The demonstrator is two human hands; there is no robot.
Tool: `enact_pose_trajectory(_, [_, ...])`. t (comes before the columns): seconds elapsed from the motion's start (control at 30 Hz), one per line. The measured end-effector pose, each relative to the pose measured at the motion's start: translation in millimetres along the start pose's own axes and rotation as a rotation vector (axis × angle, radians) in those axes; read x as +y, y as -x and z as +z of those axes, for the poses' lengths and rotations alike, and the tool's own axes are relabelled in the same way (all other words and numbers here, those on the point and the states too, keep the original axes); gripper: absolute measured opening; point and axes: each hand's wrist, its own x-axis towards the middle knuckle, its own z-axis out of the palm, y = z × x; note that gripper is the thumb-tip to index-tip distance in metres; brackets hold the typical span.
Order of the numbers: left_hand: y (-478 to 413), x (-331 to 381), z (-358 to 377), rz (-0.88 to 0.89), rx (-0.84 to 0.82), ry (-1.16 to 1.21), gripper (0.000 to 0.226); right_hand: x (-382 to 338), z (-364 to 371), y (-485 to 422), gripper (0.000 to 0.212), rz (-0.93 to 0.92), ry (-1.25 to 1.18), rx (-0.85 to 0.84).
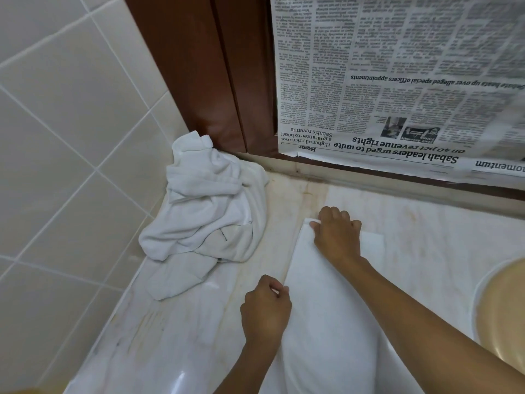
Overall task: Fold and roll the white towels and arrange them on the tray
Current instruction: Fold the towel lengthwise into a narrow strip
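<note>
Head cam: L hand (pixel 265 308) & R hand (pixel 338 237) pinch edge of flat white towel (pixel 326 308) on marble counter (pixel 426 237).

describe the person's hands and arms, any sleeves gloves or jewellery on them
The left hand and right hand are bare: no gloves, rings or bracelets show. The left forearm and right forearm are uncovered too, with no sleeve or watch in view.
</note>
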Motion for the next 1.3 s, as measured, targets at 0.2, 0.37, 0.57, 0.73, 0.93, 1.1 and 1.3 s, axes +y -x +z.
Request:
enact_pose_trajectory(0.2, [-4.5,-1.6,-0.2,-0.002,-0.008,0.002,0.011,15.4,-10.6,67.5,0.052,0.039,-0.150,-0.013])
enact_pose_trajectory(0.37, [-4.2,-5.8,3.1,0.068,0.022,-0.037,0.013,51.7,5.7,150.5,0.055,-0.274,-0.071,-0.139])
enact_pose_trajectory(0.57, [4.0,-3.3,-0.1,0.071,0.007,0.027,0.017,50.4,11.2,155.1,0.062,-0.331,0.095,-0.159])
enact_pose_trajectory(0.73, [38.1,-17.4,-6.9,0.052,-0.079,0.096,0.025,49.4,10.7,155.5,0.065,-0.325,0.094,-0.172])
enact_pose_trajectory(0.93, [105.6,-51.3,-4.1,0.044,-0.269,0.056,0.025,27.0,15.8,173.6,0.063,-0.183,-0.002,-0.167])
enact_pose_trajectory(1.1, [146.8,-61.2,3.8,-0.005,-0.465,0.102,0.039,19.2,25.6,186.9,0.059,-0.132,0.044,-0.085])
enact_pose_trajectory(1.3, [159.5,-63.3,8.6,0.028,-0.587,0.070,0.040,16.4,27.3,186.2,0.061,-0.123,0.072,-0.073])
